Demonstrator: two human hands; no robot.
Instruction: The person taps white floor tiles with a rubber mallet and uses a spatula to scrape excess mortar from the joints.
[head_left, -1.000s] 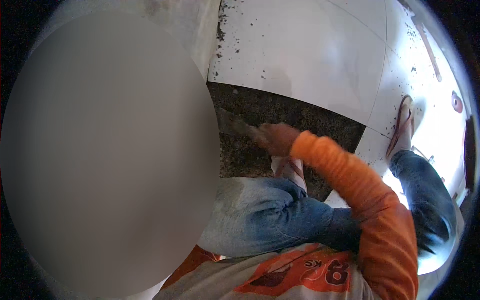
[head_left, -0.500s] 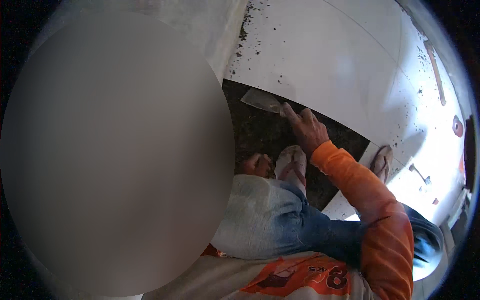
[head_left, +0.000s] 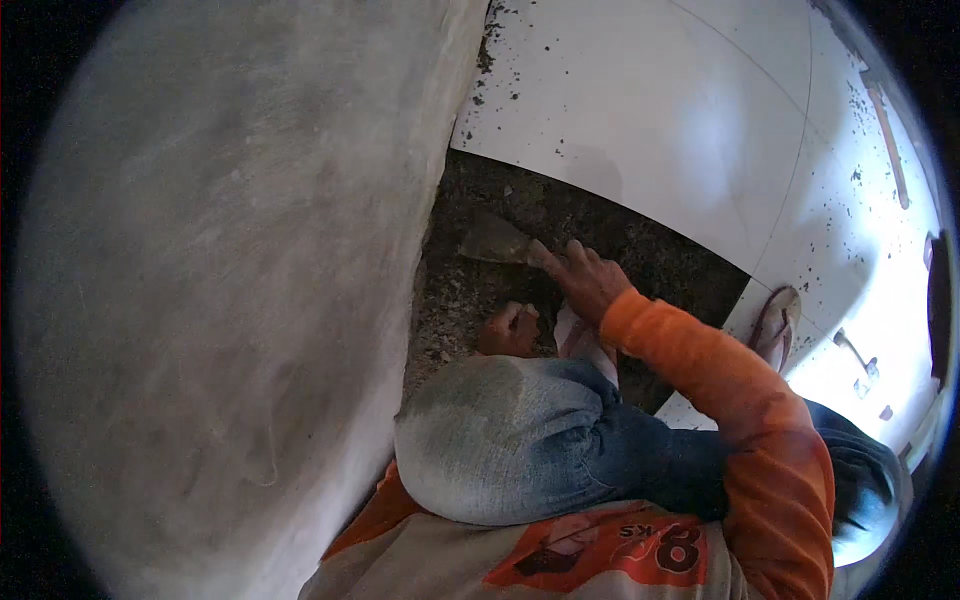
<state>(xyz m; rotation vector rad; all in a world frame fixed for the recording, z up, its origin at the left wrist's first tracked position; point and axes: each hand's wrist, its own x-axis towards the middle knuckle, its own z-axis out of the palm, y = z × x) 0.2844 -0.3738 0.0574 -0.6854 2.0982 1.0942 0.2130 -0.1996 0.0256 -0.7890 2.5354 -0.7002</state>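
My right hand (head_left: 585,280) grips a broad, flat-bladed scraper or trowel (head_left: 490,243), its blade low over the rough dark patch of floor (head_left: 660,240) where a tile is absent. My left hand (head_left: 507,330) is low on that patch beside my knee, fingers curled, partly hidden; I cannot make out whether they hold anything. My sandaled foot (head_left: 580,335) is beneath my right wrist. The white tiles (head_left: 620,90) border the patch, with dark crumbs scattered along their edge.
A grey plastered wall (head_left: 220,260) rises along my left, beside the patch. My other sandaled foot (head_left: 775,325) stands on tiles at right. A long wooden-looking stick (head_left: 885,140) and a small handled tool (head_left: 855,355) lie farther right on the tiles.
Since a second ago my right hand and blade moved up and right, then slightly down and left. My left hand came into view by my knee. My right foot shifted nearer.
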